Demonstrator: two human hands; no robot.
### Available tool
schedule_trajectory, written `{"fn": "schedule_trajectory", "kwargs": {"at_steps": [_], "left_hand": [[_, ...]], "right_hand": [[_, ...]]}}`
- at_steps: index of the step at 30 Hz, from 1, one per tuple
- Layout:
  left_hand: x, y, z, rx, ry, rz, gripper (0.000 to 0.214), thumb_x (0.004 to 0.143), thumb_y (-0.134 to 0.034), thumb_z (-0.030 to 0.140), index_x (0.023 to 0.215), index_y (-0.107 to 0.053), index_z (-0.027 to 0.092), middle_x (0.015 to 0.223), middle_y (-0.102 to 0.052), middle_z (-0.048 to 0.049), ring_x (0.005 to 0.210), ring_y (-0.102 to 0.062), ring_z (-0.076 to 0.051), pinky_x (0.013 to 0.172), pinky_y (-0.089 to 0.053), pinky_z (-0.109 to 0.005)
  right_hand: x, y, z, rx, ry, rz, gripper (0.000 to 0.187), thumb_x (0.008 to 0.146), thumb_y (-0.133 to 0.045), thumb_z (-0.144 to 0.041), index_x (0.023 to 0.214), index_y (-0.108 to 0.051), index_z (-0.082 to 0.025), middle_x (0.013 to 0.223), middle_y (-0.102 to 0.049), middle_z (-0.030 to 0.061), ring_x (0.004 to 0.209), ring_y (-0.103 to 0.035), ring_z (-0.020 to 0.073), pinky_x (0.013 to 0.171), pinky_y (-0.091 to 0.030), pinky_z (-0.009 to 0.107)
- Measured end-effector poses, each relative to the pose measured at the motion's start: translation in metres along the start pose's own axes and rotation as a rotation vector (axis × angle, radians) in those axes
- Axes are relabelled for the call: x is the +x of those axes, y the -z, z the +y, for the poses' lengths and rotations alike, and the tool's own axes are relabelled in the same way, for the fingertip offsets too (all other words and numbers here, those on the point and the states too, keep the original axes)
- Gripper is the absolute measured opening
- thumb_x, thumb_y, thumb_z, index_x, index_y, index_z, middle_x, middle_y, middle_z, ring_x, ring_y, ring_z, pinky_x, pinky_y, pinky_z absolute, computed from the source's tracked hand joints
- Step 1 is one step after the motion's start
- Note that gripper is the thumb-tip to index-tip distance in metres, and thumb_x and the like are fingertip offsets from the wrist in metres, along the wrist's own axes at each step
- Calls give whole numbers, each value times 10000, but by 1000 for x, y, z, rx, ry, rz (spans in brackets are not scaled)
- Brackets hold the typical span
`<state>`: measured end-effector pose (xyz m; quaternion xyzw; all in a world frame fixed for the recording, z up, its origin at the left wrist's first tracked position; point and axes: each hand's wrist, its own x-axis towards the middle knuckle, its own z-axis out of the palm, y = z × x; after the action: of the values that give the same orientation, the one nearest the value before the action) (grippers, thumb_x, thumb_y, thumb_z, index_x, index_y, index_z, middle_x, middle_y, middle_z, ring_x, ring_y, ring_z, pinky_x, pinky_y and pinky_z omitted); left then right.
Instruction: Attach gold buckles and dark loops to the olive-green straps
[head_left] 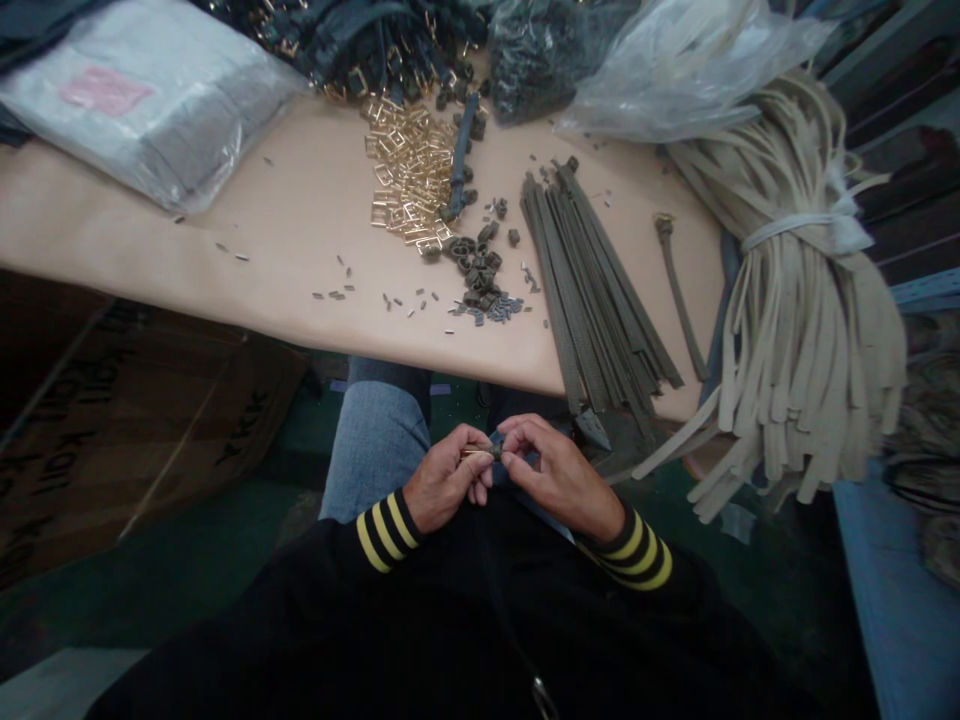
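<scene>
Small gold-and-dark piece, probably a buckle with a loop or strap end, is up in the hands over the lap, just off the near edge of the worktop; too covered to ID fully.

Progress, big stuff first: tan strap bundle, tied, hanging over the worktop's right edge, looks unused. Olive strap stack left of it, straps side by side, no buckles visible on them. Single strap between the two has a fitting at its far end; maybe a finished one, can't confirm. Gold buckle heap loose, plenty left. Olive loop pile and small metal bits nearer the edge, also loose. Reads as one unit mid-assembly, most parts left to do.

Hands: fingertips nearly meeting at the piece. Left hand clamped on the gold part, thumb against curled fingers. Right hand pinching the dark end, thumb and index together, other fingers loosely bent.
</scene>
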<state>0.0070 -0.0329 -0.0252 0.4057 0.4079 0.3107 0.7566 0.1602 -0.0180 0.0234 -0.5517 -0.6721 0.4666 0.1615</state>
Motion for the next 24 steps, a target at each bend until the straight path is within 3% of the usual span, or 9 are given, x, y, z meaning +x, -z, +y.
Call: {"fn": "schedule_trajectory", "kwargs": {"at_steps": [4,6,13,24], "left_hand": [[-2,2,0,103,-21,-61,195,794,-427,283,926,-431,140,578,-499,43,421,-484,-54,419,-397,-171],[-2,3,0,191,-42,-79,205,778,-454,270,937,-450,140,579,-495,43,429,-486,-55,440,-412,-177],[-3,5,6,466,-186,-96,169,740,-490,181,907,-483,161,595,-516,47,425,-492,-46,444,-413,-152],[0,8,10,717,-335,-91,95,709,-474,150,800,-501,144,594,-527,29,491,-474,-63,482,-388,-161]], "right_hand": [[-1,5,5,174,-189,-292,41,786,-409,-201,756,-401,-174,582,-526,-20,422,-467,73,423,-375,184],[-1,5,6,256,-242,-363,67,801,-398,-237,774,-381,-178,473,-479,-59,372,-442,71,382,-342,162],[0,-4,7,450,-279,-359,92,798,-392,-241,740,-368,-173,494,-498,-46,407,-465,69,415,-380,173],[1,-9,11,514,-260,-389,63,787,-379,-173,727,-359,-176,552,-574,-8,447,-514,79,425,-399,169]]}}
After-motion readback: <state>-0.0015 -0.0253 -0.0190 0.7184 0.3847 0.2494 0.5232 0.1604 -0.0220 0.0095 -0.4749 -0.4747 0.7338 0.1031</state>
